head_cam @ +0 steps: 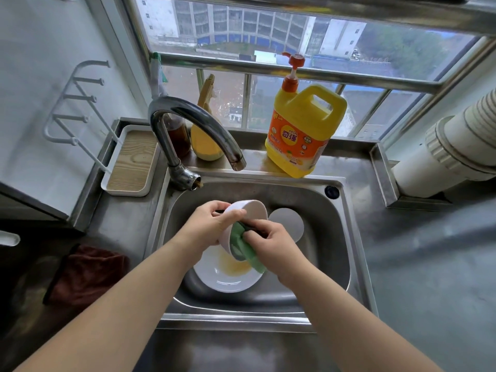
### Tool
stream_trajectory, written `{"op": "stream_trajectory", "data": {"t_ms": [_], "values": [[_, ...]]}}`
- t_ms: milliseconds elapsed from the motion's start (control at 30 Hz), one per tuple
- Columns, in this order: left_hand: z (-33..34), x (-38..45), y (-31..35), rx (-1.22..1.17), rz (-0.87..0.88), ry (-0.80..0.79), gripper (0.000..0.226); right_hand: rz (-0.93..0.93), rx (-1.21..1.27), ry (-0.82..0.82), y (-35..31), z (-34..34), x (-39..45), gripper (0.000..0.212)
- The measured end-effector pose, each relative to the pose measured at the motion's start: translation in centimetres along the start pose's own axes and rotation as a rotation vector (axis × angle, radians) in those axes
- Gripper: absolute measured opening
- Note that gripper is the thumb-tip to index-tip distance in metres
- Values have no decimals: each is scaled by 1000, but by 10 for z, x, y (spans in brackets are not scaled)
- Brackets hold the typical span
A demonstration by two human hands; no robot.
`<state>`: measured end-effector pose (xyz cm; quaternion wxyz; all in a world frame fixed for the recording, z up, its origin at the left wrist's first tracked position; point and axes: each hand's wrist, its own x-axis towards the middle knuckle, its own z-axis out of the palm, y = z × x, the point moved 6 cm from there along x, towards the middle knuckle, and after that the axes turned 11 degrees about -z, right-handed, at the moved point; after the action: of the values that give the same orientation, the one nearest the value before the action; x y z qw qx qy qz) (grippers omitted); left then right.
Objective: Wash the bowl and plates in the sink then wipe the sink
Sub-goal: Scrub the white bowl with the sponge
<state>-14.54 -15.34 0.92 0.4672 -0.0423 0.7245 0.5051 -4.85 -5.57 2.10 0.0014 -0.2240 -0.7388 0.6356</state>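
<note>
- The left hand (212, 224) grips the rim of a white round bowl (248, 214), tilted on its side above the stainless steel sink (316, 210).
- The right hand (271, 241), fingers curled, presses a green sponge cloth (245, 248) against the bowl.
- A white plate with yellow residue (228, 275) lies directly beneath them.
- A smaller white plate (290, 221) leans just behind.
- A yellow detergent jug with an orange pump (303, 130) stands on the ledge beside the curved chrome tap (193, 130).
</note>
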Motion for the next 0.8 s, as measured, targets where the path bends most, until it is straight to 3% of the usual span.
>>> {"op": "stream_trajectory", "data": {"t_ms": [100, 233, 400, 500, 600, 733, 800], "values": [[4, -2, -7, -144, -2, -142, 76, 123, 202, 74, 9, 0, 0, 25], [4, -8, -12, -157, 139, -327, 73, 256, 610, 173, 11, -4, 5, 29], [2, -11, -5, -119, 268, -334, 76, 211, 760, 123, -1, -6, 5, 31], [1, -18, 5, -145, 332, -351, 79, 85, 624, 47, -14, -8, 1, 24], [-3, -22, 17, -142, 346, -360, 82, -99, 368, -9, -26, -13, -2, 31], [-9, -20, 20, -96, 293, -390, 69, -332, -173, -123, -39, -16, -3, 32], [-8, -15, 15, -106, 211, -315, 61, -348, -283, -141, -38, -16, -1, 33]]}}
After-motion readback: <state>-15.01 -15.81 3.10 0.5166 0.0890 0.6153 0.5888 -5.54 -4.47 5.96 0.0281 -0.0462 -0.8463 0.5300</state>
